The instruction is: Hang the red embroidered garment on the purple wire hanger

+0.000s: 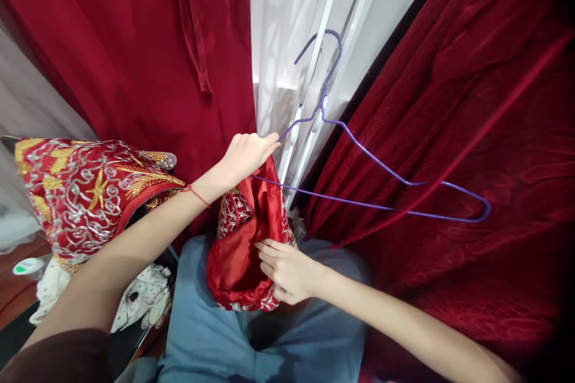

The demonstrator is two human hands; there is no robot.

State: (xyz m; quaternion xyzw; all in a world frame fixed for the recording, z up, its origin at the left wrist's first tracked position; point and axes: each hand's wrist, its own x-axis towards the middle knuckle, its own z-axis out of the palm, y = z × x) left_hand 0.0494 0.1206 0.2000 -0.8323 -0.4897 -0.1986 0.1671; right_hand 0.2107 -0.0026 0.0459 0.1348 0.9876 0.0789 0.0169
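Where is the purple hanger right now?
In the head view, the purple hanger spans from centre to right: hook before the white curtain, left shoulder at the left hand, far end before the right-hand red curtain.

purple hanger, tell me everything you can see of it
The purple hanger looks like thin coated wire, with a hook, neck, sloping shoulders and straight lower bar. It tilts, hook uppermost. The left hand grips one shoulder, that end hidden by hand and red garment; a red strip crosses in front of the other.
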